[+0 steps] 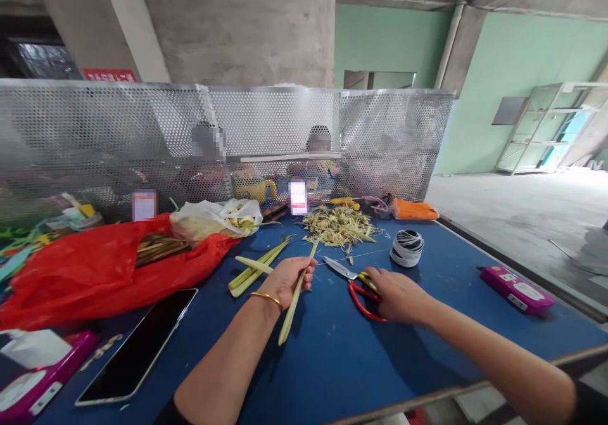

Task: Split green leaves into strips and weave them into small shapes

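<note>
My left hand (291, 279), a gold bangle at its wrist, is closed around a pale green plant stalk (295, 308) that slants up and away. My right hand (396, 293) has its fingers on the yellow-lined handle of red-handled scissors (361, 295). Their pointed metal blades lie toward my left hand. A thin white thread runs from near the stalk to a spool of grey-white thread (407, 249). Just left of my left hand lie several cut green stalks (259, 270). Beyond it is a heap of shredded plant trimmings (338, 223).
On the blue table (418, 361) lie a red plastic bag (109, 273), a white bag (216, 219), a black phone (140, 349), a purple tissue pack (515, 291) and an orange cloth (414, 209). A perforated metal screen (280, 118) borders the far side, with people behind it.
</note>
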`<move>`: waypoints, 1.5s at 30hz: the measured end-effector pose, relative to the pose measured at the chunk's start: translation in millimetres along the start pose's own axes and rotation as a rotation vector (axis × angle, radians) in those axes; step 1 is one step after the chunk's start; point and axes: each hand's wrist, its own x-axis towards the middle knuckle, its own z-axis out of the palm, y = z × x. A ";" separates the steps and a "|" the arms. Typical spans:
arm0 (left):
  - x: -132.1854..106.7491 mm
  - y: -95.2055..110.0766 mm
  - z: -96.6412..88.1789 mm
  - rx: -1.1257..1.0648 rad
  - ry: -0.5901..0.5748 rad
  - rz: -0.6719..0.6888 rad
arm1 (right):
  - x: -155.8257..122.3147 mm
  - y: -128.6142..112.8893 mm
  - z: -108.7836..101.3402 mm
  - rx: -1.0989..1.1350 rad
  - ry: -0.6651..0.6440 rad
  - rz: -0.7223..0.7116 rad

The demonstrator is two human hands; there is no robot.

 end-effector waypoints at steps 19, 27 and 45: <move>-2.1 -1.3 -0.2 0.009 0.000 0.028 | -54.6 28.3 1.2 1.796 -0.317 0.284; -2.2 -3.1 0.3 0.036 -0.005 0.037 | -20.7 4.6 -0.3 1.627 -0.126 0.332; -13.2 5.1 8.3 0.230 -0.035 0.197 | 4.2 13.7 -14.5 -0.083 0.164 0.102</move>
